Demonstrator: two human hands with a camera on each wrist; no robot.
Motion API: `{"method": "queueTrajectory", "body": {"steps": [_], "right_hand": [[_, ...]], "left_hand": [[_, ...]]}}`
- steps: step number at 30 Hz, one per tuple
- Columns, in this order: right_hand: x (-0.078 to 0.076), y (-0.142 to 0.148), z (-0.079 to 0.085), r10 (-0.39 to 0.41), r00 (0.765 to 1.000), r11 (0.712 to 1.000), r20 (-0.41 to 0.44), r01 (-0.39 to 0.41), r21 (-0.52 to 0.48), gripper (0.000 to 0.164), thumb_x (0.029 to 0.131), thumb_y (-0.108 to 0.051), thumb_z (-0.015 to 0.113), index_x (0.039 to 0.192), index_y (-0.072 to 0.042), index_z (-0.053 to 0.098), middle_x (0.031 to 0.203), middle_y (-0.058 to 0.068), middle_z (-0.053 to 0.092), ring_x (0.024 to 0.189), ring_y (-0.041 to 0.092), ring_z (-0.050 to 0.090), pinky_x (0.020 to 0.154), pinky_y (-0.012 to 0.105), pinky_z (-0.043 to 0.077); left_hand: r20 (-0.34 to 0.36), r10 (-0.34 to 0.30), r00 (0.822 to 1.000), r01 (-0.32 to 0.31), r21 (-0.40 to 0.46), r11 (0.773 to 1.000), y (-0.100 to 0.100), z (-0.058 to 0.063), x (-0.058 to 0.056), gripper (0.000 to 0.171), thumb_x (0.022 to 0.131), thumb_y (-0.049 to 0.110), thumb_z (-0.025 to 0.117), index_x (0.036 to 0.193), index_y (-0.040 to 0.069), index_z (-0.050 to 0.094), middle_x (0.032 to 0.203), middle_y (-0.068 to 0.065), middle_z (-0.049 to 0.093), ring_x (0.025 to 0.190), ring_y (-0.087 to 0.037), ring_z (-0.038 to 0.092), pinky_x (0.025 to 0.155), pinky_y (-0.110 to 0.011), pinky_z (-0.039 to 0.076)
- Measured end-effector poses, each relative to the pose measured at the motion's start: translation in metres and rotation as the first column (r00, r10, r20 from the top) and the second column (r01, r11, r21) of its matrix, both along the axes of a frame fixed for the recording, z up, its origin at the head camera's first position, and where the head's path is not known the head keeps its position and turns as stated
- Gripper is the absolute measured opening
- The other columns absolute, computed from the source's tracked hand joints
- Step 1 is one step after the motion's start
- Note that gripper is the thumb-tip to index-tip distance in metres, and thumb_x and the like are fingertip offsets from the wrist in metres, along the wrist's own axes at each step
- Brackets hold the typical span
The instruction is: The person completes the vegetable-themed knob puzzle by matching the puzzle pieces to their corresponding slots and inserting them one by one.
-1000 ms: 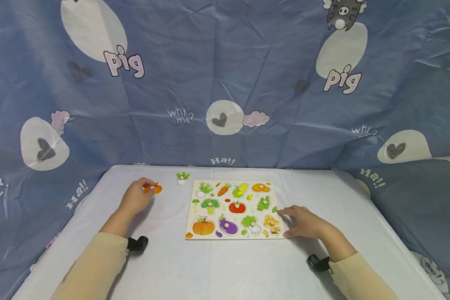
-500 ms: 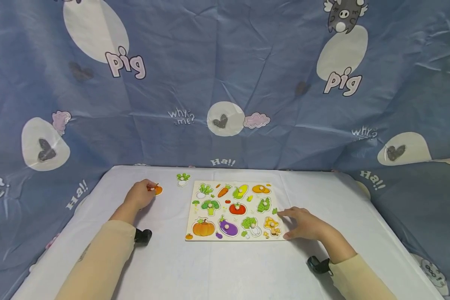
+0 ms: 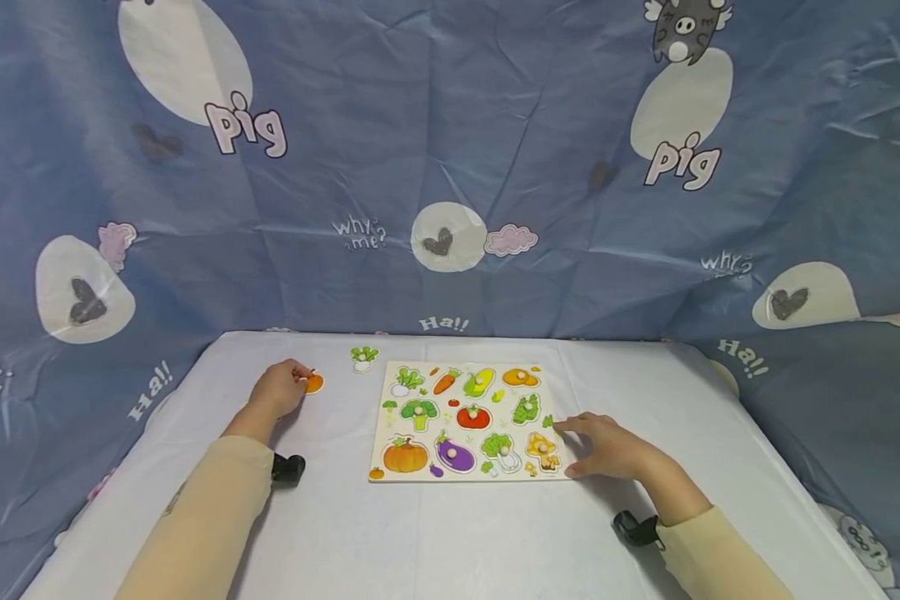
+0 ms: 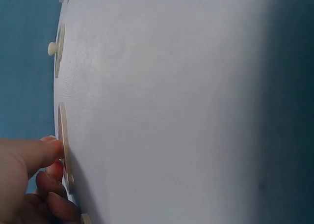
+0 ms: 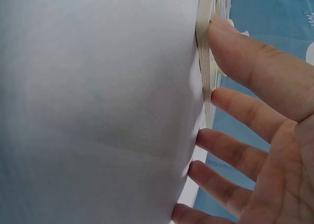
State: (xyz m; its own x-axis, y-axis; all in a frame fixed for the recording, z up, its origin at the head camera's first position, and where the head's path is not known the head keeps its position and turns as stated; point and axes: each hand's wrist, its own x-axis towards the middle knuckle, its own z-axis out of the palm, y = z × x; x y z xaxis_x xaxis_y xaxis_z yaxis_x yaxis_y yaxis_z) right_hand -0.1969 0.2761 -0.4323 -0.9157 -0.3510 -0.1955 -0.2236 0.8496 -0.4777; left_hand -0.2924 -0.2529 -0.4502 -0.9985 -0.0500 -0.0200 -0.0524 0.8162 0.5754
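At the left of the white table, my left hand pinches an orange pumpkin puzzle piece. In the left wrist view, thumb and fingers close at the upper face of that pumpkin piece, covering its knob. Its flat edge stays at or close to the cloth. A turnip piece lies beyond it, its knob standing up. On the right, my right hand touches the edge of the vegetable puzzle board with spread fingers. The thumb rests on the board's edge in the right wrist view.
Knobbed pieces, among them a tomato, an eggplant and broccoli, sit in the board. Part of another flat piece shows below the left fingers. A blue patterned cloth rises behind the table.
My left hand has shifted slightly right over the pumpkin piece and now covers more of its left side. The right hand and the board have stayed in place.
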Motion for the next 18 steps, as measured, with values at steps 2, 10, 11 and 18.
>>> {"method": "queueTrajectory", "body": {"steps": [2, 10, 11, 18], "right_hand": [[-0.0002, -0.0003, 0.0001, -0.006, 1.000, 1.000, 0.000, 0.006, 0.001, 0.073, 0.074, -0.031, 0.089, 0.139, -0.014, 0.060, 0.145, 0.021, 0.048, 0.135, 0.045, 0.040, 0.105, 0.064, 0.035], [-0.0002, 0.0002, -0.0004, 0.002, 1.000, 1.000, -0.003, -0.002, 0.002, 0.073, 0.073, -0.032, 0.089, 0.138, -0.013, 0.060, 0.145, 0.023, 0.048, 0.135, 0.047, 0.039, 0.104, 0.065, 0.035], [0.0001, 0.0002, -0.0003, 0.000, 1.000, 1.000, -0.002, 0.000, 0.002, 0.074, 0.073, -0.032, 0.089, 0.138, -0.013, 0.061, 0.145, 0.022, 0.048, 0.135, 0.047, 0.039, 0.104, 0.065, 0.035], [0.0003, 0.0003, -0.0007, -0.011, 1.000, 1.000, -0.001, 0.011, 0.008, 0.075, 0.072, -0.032, 0.089, 0.139, -0.014, 0.060, 0.146, 0.022, 0.047, 0.136, 0.047, 0.038, 0.105, 0.066, 0.034]], "left_hand": [[-0.002, -0.012, 1.000, 0.012, -0.007, 1.000, 0.0006, 0.0003, 0.0010, 0.018, 0.099, 0.003, 0.051, 0.111, -0.006, 0.061, 0.112, -0.028, 0.063, 0.105, -0.042, 0.059, 0.093, -0.052, 0.045], [-0.001, -0.077, 0.997, 0.076, -0.041, 0.996, 0.0044, 0.0013, 0.0043, 0.017, 0.099, 0.003, 0.049, 0.109, -0.006, 0.060, 0.107, -0.025, 0.065, 0.101, -0.040, 0.060, 0.090, -0.051, 0.046], [-0.002, -0.084, 0.996, 0.084, -0.047, 0.995, 0.0048, 0.0016, 0.0049, 0.017, 0.099, 0.003, 0.049, 0.109, -0.006, 0.060, 0.106, -0.025, 0.065, 0.100, -0.039, 0.060, 0.089, -0.050, 0.046], [0.000, -0.107, 0.994, 0.106, -0.054, 0.993, 0.0074, 0.0048, 0.0096, 0.015, 0.099, 0.005, 0.052, 0.108, -0.004, 0.060, 0.100, -0.019, 0.064, 0.093, -0.032, 0.059, 0.084, -0.046, 0.046]]}}
